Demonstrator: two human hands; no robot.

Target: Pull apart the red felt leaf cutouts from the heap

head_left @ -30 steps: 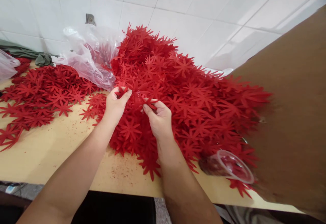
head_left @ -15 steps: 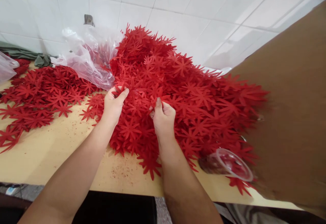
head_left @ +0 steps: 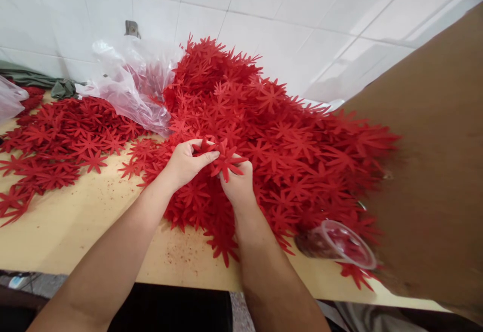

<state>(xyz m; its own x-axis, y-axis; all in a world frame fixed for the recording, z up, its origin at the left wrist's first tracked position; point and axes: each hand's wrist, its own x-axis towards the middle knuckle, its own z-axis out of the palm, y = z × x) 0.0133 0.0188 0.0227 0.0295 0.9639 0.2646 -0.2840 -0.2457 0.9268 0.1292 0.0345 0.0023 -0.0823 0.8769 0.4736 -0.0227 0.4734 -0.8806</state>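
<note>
My left hand (head_left: 185, 165) is closed, its thumb and fingers pinching a red petal piece (head_left: 204, 147) that looks like an artificial flower layer. Close beside it my right hand (head_left: 240, 183) is closed too. A red many-pointed flower piece (head_left: 226, 160) lies over its fingertips and hides part of its grip. Both hands meet just above the front of a large heap of red flower pieces (head_left: 290, 136), and the two held pieces almost touch or overlap.
A flatter heap of red flower pieces (head_left: 75, 136) spreads at left. Behind it sits a clear plastic bag (head_left: 128, 90). At right a clear plastic cup (head_left: 332, 241) lies on its side near a brown board (head_left: 433, 171). Reddish crumbs dot the pale table (head_left: 113, 226).
My left hand has moved right and slightly down towards my right hand. My right hand has dropped a little and turned, and a flower piece now shows over its fingers.
</note>
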